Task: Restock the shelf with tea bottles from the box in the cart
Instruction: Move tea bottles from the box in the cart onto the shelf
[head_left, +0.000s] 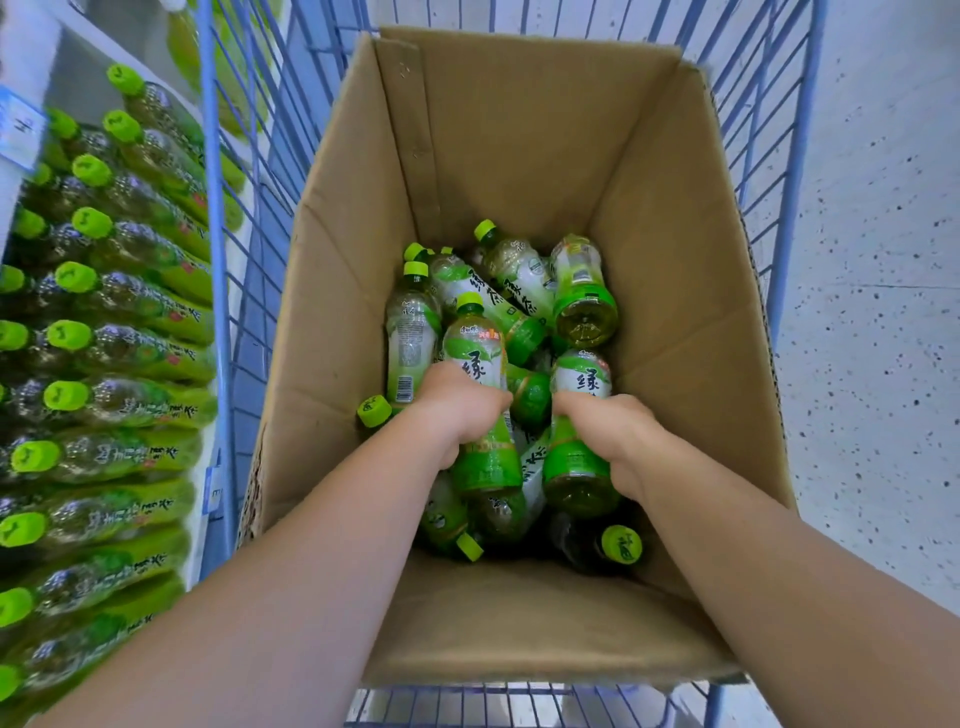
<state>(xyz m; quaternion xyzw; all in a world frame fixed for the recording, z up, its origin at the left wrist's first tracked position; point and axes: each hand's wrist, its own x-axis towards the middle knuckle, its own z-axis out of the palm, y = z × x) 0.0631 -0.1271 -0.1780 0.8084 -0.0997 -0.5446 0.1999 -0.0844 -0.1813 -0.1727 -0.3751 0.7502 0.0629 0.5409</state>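
Observation:
A deep cardboard box (675, 291) stands in a blue wire cart (244, 270). Several green tea bottles with lime caps lie jumbled on its bottom. My left hand (460, 408) grips one bottle (480, 457) round its middle, cap pointing away from me. My right hand (605, 428) grips a second bottle (579, 467) beside it, base toward me. Both arms reach down into the box. On the left, the shelf (31, 67) holds rows of the same tea bottles (119, 343).
Loose bottles (519, 291) fill the far part of the box floor, and one capped bottle (618, 543) lies near the front wall. A speckled white floor (872, 260) runs along the cart's right side. The cart's wire wall stands between box and shelf.

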